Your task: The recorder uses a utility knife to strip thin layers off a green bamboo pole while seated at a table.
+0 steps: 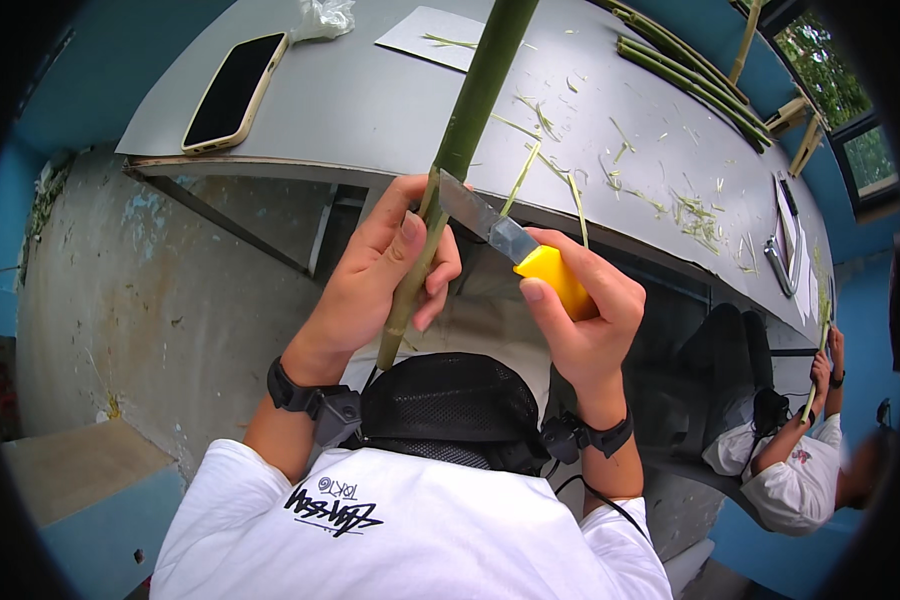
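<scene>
While the left hand [370,265] wraps its fingers around a long green bamboo stalk [485,85], the right hand [598,315] grips a broad-bladed utility knife with a yellow handle [558,280], the blade laid against the stalk. I can see that stalk slanting across the near edge of the grey-topped table [340,110], its lower end hanging in front of the table. A black-screened phone in a pale case [235,92] lies toward the table's left end; thin green shavings [698,220] are scattered over its right half, and several slim green stalks [685,80] lie along its far edge. Near the table's right end, someone in a white shirt [795,475] holds a slender green strip [825,312].
</scene>
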Demonstrator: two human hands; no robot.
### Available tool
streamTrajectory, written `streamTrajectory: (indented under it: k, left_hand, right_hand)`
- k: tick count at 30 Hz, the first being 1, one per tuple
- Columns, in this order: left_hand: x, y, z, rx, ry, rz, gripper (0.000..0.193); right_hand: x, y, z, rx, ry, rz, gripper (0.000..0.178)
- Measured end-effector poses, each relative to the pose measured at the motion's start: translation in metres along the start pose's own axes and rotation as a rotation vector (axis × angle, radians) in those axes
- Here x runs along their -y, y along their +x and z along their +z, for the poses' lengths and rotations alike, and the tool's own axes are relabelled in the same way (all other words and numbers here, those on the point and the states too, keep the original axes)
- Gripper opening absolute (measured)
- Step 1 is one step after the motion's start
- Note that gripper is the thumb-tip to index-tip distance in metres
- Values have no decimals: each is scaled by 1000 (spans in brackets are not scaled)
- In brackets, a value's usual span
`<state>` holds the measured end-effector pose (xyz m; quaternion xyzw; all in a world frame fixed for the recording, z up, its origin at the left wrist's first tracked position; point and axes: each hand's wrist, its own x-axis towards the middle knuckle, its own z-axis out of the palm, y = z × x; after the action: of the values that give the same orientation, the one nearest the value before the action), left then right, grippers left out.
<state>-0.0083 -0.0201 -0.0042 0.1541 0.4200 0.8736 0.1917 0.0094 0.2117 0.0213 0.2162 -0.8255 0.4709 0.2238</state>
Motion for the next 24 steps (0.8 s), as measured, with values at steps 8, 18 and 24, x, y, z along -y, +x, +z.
streamTrajectory:
  k: [8,18,24]
  left_hand:
    - [0,3,5,-13,99,43,54]
    - [24,2,-1,170,-90,47,55]
    - [21,-4,9,89,114,-19,47]
  right_hand:
    - [-2,-2,-2,-8,9,15,36]
    - [-3,-3,-6,20,15,53,36]
    - [-11,-6,-8,32,8,-6,37]
